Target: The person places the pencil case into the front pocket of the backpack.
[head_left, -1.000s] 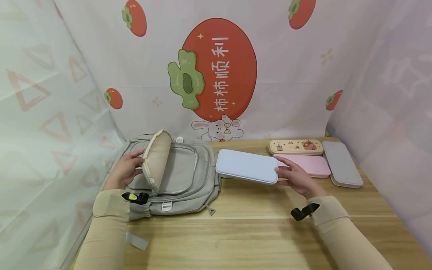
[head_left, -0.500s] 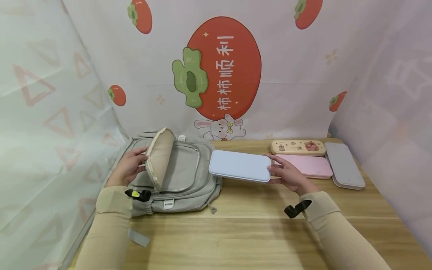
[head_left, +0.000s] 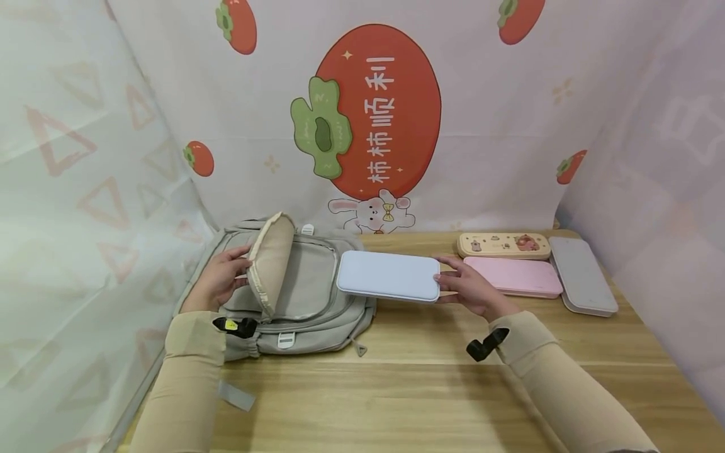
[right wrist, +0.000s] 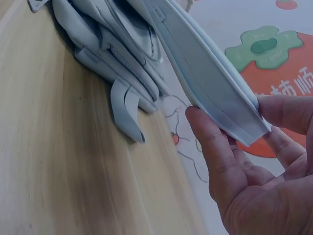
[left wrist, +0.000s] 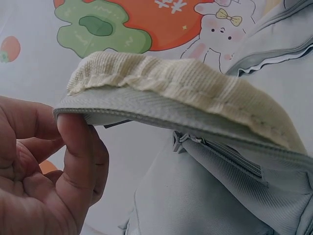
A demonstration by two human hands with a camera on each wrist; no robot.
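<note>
Right hand pinches a pale-blue, round-cornered rectangular case, raised near the far edge of the wooden table; left hand pinches the beige-lined flap of a grey fabric backpack by the far-left corner.

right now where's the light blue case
In the head view, the light blue case is in the right hand, overlapping the right edge of the grey backpack, left of the pink case.
</note>
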